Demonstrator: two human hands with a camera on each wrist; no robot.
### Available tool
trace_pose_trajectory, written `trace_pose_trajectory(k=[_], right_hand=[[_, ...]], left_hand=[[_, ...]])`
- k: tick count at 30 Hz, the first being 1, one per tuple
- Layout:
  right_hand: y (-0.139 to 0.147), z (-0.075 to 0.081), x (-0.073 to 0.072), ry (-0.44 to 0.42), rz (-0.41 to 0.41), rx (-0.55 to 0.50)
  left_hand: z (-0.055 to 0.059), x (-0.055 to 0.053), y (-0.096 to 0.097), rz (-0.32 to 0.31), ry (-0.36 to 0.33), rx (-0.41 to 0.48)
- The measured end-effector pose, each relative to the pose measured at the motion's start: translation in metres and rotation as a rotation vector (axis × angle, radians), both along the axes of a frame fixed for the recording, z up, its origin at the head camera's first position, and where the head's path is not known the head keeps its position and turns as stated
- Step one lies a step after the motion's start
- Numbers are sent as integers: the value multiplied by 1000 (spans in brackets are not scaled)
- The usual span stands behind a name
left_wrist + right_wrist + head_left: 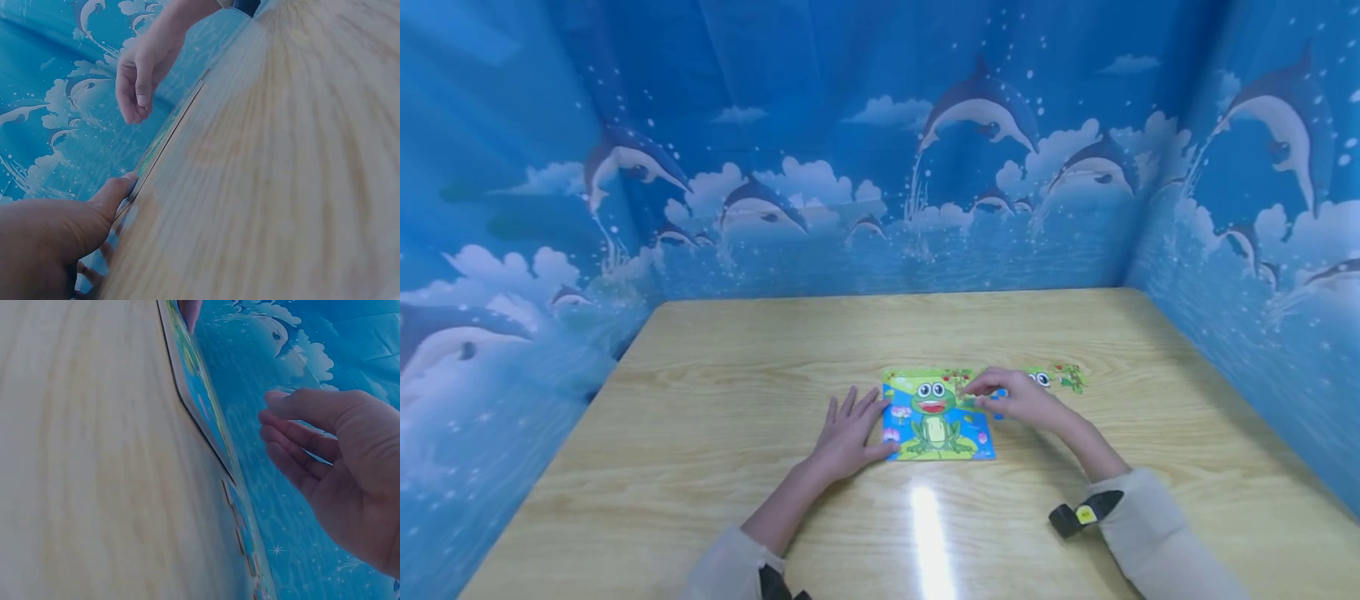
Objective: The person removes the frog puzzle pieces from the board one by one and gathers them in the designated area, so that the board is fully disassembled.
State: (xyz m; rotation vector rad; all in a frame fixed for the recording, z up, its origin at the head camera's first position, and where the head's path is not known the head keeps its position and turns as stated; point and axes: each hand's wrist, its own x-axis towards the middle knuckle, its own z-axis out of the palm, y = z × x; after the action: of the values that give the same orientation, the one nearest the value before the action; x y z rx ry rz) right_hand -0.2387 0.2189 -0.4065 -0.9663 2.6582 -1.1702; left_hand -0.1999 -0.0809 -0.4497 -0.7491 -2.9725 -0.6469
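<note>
A flat frog picture puzzle board [936, 429] lies on the table, its green frog on a blue and green ground. My left hand [847, 439] rests at the board's left side with fingers spread straight; its thumb [119, 189] touches the near left edge. Over the upper right corner of the board hovers my right hand [1018, 398], its fingers bent loosely toward the thumb. From the right wrist, this hand [356, 444] appears raised above the board, and nothing shows between the fingertips. Loose puzzle pieces [1070, 377] lie right of the board, partly hidden behind the right hand.
The light wood table [737, 367] extends around the board. Blue curtains [820, 233] printed with dolphins hang along its back and sides. A black strap with a small device [1084, 514] sits on the right wrist.
</note>
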Motion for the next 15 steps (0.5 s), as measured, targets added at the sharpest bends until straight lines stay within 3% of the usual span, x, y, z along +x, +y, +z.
trace_pose_trajectory(k=[15], right_hand=[[-5,-18,-1,66,-14,171]], left_hand=[[2,0,0,-1,-8,4]])
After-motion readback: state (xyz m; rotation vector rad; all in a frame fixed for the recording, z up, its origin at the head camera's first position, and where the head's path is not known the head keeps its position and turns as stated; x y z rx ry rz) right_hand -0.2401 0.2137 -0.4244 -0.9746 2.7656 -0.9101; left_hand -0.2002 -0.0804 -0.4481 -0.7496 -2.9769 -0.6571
